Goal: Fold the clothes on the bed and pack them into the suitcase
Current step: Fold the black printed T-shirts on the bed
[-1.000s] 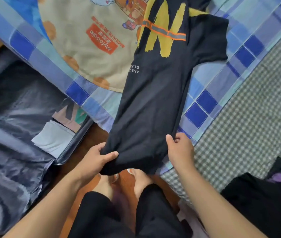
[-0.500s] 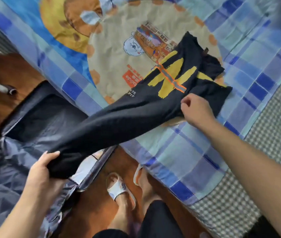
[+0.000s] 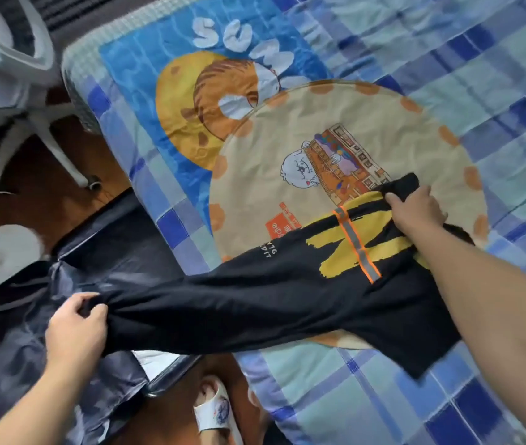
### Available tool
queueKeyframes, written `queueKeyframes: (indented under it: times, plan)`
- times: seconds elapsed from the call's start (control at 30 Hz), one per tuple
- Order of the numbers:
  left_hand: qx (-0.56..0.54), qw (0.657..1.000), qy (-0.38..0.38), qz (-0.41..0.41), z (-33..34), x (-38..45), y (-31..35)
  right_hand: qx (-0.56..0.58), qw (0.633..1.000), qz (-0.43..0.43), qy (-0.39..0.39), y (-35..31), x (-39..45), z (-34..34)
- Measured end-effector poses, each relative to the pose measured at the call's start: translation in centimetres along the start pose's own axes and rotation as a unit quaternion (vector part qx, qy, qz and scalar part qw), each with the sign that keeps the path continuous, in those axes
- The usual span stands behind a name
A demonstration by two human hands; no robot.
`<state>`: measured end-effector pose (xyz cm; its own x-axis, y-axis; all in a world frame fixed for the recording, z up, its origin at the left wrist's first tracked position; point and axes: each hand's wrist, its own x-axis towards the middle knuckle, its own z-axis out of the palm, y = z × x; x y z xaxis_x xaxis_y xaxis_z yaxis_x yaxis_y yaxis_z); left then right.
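Black cotton stretches between our two hands: the T-shirt (image 3: 255,303), folded lengthwise into a long band, spans from the bed (image 3: 367,390) out over the open suitcase (image 3: 120,248) on the floor. Our left hand (image 3: 76,329) curls tightly round the bunched hem end above the suitcase's dark, glossy lining, forearm coming up from the lower edge. Our right hand (image 3: 417,210) reaches far across the bed, arm nearly straight, fingers clamped on the collar end, which rests on the blanket.

Yellow brush-stroke shapes cross the shirt's chest, cut by a grey strip edged in orange; small white lettering beside it is too blurred for us to read. The blanket is soft and quilted, blue checks round a big tan circle with a cartoon figure, and white letters near the top seem to begin "SUM". An orange label shows "die".
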<state>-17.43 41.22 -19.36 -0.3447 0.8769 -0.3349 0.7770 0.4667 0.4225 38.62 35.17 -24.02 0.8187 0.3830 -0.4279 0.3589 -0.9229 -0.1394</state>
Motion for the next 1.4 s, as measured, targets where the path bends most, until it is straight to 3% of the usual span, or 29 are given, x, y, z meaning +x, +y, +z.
queueKeyframes:
  times: [0.13, 0.23, 0.33, 0.4, 0.57, 0.63, 0.73, 0.83, 0.97, 1.1, 1.17, 1.23, 1.3, 1.4]
  plan:
    - [0.048, 0.998, 0.005, 0.044, -1.1, 0.9, 6.2, 0.046, 0.994, -0.075, 0.069, 0.0, 1.2, -1.5]
    - [0.044, 0.988, 0.017, 0.144, 0.6, 4.1, 11.9, 0.085, 0.983, -0.044, 0.158, 0.6, 6.2, -5.1]
    - [0.024, 0.979, 0.02, 0.201, 4.6, 8.2, 17.9, 0.084, 0.98, -0.014, 0.182, 1.5, 10.4, -7.1]
    - [0.004, 0.991, -0.01, 0.134, 7.6, 9.6, 19.9, 0.077, 0.982, -0.031, 0.167, 1.9, 11.0, -6.0]
    - [-0.047, 0.992, -0.049, -0.108, 13.0, 7.8, 16.2, -0.053, 0.938, -0.302, 0.162, 4.0, 4.3, 2.3]
    - [-0.03, 0.983, -0.044, -0.173, 13.5, 6.2, 14.4, -0.089, 0.938, -0.313, 0.123, 4.9, 1.2, 5.0]
    - [0.069, 0.99, -0.028, -0.119, 13.0, 4.0, 12.6, -0.071, 0.952, -0.271, 0.124, 5.1, -0.2, 5.5]
    - [0.106, 0.992, 0.058, -0.03, 12.2, 2.4, 11.3, -0.031, 0.958, -0.254, 0.13, 5.0, -2.0, 5.3]
    - [0.094, 0.993, -0.021, -0.066, 10.8, 2.1, 8.2, -0.026, 0.944, -0.312, 0.109, 5.7, -6.8, 7.5]
    - [0.049, 0.987, 0.057, -0.144, 8.4, 3.2, 7.1, -0.037, 0.952, -0.286, 0.099, 6.3, -8.7, 7.9]
    - [0.077, 0.994, 0.063, -0.033, 8.7, 1.3, 9.0, 0.014, 0.958, -0.253, 0.131, 7.7, -8.7, 6.8]
    - [0.074, 0.974, 0.006, 0.215, 10.6, -2.4, 12.0, 0.073, 0.967, -0.165, 0.178, 10.0, -7.5, 4.8]
    - [0.055, 0.894, -0.082, 0.437, 14.2, -6.7, 15.3, 0.075, 0.978, -0.056, 0.188, 12.4, -4.9, 2.3]
    - [0.101, 0.762, -0.17, 0.617, 20.5, -12.6, 20.6, 0.046, 0.992, 0.033, 0.117, 15.1, -0.5, -0.4]
